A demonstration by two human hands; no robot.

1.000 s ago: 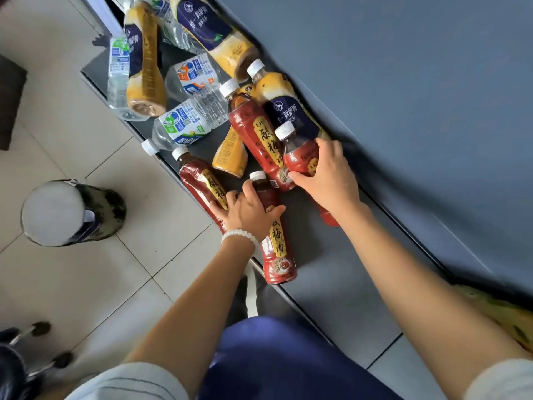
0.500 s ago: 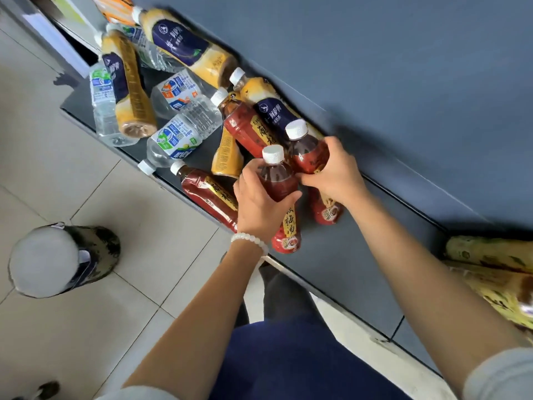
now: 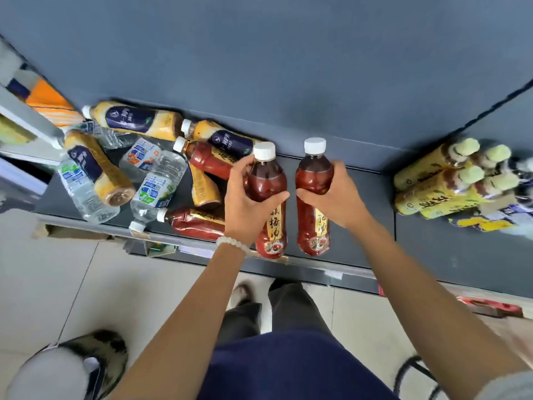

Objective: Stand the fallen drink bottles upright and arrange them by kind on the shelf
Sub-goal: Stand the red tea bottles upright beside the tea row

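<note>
Two red plum-drink bottles with white caps stand side by side on the dark grey shelf (image 3: 363,209). My left hand (image 3: 248,194) grips the left red bottle (image 3: 268,226) and my right hand (image 3: 334,197) grips the right red bottle (image 3: 313,226). To their left lies a heap of fallen bottles: two more red ones (image 3: 207,160) (image 3: 193,225), several yellow tea bottles with navy labels (image 3: 135,121) and several clear water bottles (image 3: 157,187).
A shrink-wrapped pack of yellow tea bottles (image 3: 444,183) lies on the shelf at the right. The shelf's front edge (image 3: 202,249) runs above a tiled floor. A round stool or bin (image 3: 69,368) stands on the floor at lower left.
Both hands have lifted their red bottles out of the heap, carried them rightward and set them upright, side by side. My view has swung to the right along the shelf.
</note>
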